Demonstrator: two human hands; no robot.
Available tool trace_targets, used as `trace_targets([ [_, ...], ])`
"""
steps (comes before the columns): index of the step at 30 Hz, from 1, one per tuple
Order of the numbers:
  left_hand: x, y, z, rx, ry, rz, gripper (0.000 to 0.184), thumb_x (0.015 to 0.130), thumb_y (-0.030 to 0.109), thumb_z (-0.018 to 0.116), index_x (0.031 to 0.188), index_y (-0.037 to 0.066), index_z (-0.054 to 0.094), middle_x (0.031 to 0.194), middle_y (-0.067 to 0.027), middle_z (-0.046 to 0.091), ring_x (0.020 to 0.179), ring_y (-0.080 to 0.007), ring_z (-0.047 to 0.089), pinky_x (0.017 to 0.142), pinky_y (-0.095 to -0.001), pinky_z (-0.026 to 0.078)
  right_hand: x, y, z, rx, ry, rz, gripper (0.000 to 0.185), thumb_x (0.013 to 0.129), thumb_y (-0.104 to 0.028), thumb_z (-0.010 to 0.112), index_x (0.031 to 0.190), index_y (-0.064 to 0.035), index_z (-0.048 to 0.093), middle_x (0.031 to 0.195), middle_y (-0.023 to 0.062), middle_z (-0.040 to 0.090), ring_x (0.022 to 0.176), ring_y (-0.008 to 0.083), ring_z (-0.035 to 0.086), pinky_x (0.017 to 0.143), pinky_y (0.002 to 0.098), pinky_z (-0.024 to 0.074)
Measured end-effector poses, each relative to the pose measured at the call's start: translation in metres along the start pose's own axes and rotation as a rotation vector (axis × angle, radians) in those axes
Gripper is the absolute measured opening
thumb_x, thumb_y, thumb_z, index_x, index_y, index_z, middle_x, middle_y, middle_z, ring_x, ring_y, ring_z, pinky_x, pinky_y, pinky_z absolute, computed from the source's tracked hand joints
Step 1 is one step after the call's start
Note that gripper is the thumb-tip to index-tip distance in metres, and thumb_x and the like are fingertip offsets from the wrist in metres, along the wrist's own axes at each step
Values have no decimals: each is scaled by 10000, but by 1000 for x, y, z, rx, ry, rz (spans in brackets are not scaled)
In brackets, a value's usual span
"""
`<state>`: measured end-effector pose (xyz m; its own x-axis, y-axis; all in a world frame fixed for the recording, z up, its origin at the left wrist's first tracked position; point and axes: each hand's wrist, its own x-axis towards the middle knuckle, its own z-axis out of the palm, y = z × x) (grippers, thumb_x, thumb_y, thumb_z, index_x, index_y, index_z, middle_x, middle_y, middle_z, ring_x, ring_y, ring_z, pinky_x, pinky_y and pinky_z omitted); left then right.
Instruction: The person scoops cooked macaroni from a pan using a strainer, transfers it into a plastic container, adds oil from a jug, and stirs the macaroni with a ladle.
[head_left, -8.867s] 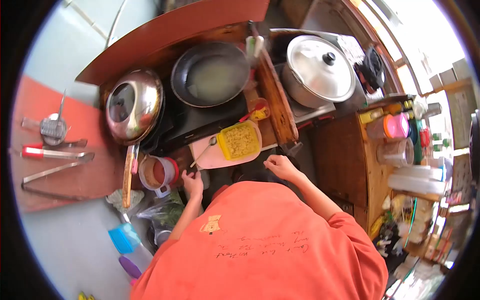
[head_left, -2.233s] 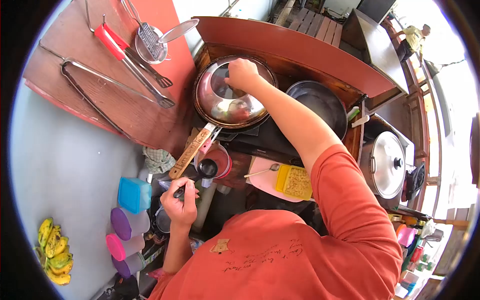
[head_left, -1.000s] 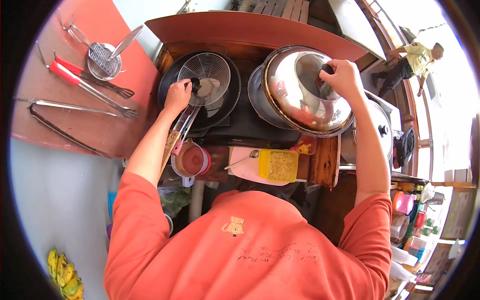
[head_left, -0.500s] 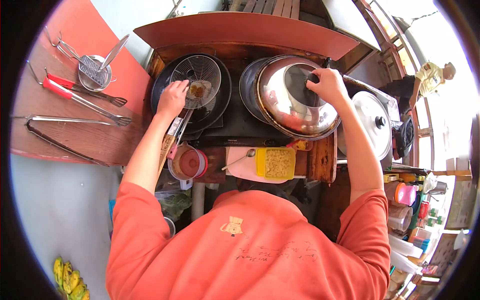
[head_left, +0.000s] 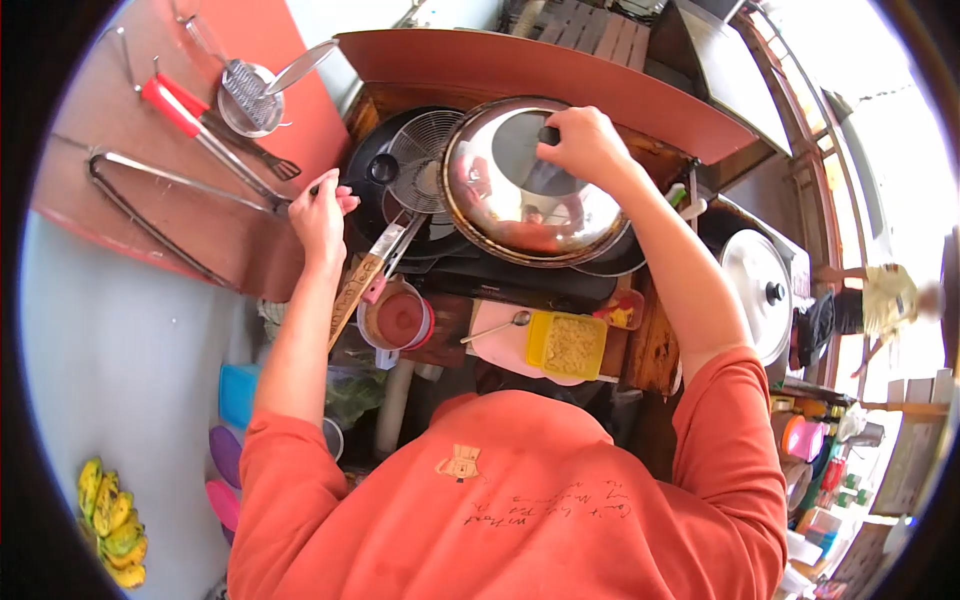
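My right hand (head_left: 588,148) grips the black knob of a large shiny lid (head_left: 500,205). The lid hangs between the two pans, over the right part of the left black wok (head_left: 365,160) and much of the right pan (head_left: 615,262). Above the left side of the wok, my left hand (head_left: 322,222) is closed on the handle of a small black ladle (head_left: 382,168). A wire skimmer (head_left: 415,150) lies across the wok, partly behind the lid, near a wooden handle (head_left: 355,300) with writing on it.
In front of the stove are a jug (head_left: 393,318), a spoon (head_left: 500,326) and a yellow container (head_left: 566,346) of food. Utensils such as red-handled tongs (head_left: 205,130) hang at the left. A lidded pot (head_left: 755,295) stands right, with a person (head_left: 890,300) beyond. Bananas (head_left: 112,520) lie lower left.
The lid in my right hand has moved left, from over the right pan towards the wok. My left hand has drawn back left from the skimmer with the ladle.
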<state>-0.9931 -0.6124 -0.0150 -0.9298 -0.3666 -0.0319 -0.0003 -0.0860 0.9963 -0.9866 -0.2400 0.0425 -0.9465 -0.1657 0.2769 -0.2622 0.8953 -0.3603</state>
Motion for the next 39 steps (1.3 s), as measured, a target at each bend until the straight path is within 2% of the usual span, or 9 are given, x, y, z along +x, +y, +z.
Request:
trace_targets([
  [6,-58,18,-53,-122,218,136,231,936,137,643,1074,-35,712,799,-113,658,599,-167,639,600,-296,588,65,-58,72,-45,-187,-136,333,687,-326,757,763,-4,723,810,215,696,828,372,694,783,445,564],
  [12,-109,27,-97,-214,376,95,247,940,132,627,1111,-32,696,800,-111,647,664,-184,634,695,-331,592,101,-105,130,-112,-254,-197,342,716,-333,770,843,-17,728,893,210,703,872,379,689,800,456,561],
  [24,-144,19,-132,-313,346,47,234,959,107,572,1115,-51,646,815,-124,649,663,-200,643,804,-421,604,117,-120,163,-151,-236,-147,342,745,-354,804,878,-46,738,905,183,722,894,363,705,796,444,572],
  [30,-140,8,-123,-379,316,-55,269,959,144,583,1120,-67,626,825,-119,650,695,-203,660,814,-404,606,111,-88,186,-9,-99,-412,531,805,-462,712,1034,11,634,1065,221,656,1011,380,647,895,464,528],
  [33,-156,12,-109,-269,196,-40,308,984,174,540,1165,-64,611,852,-108,654,749,-188,647,865,-397,585,90,-80,167,-15,70,-469,642,803,-493,719,1175,12,581,1101,228,637,1027,390,647,863,469,542],
  [34,-165,11,-104,-250,135,-20,302,989,168,530,1164,-63,613,856,-111,658,756,-191,651,864,-395,585,83,-78,152,4,130,-471,602,805,-465,720,1161,11,627,1077,222,671,1000,376,665,858,452,545],
  [36,-182,3,-83,-232,73,-24,284,991,150,529,1146,-69,620,835,-124,672,732,-202,667,806,-391,595,56,-84,87,59,-64,-398,474,809,-362,697,1074,27,641,1078,215,661,1089,362,612,964,441,478],
  [38,-207,-13,-59,-189,-141,-63,270,1002,144,527,1120,-77,628,803,-133,678,696,-216,679,753,-389,597,26,-76,43,135,-71,-351,348,790,-322,684,870,17,697,876,232,686,876,402,663,797,480,525],
  [39,-218,-26,-44,-165,-191,-110,247,1006,133,533,1101,-68,639,782,-139,683,671,-224,684,700,-378,592,8,-71,26,175,-109,-271,370,796,-318,700,922,29,695,908,228,699,899,384,676,813,457,532],
])
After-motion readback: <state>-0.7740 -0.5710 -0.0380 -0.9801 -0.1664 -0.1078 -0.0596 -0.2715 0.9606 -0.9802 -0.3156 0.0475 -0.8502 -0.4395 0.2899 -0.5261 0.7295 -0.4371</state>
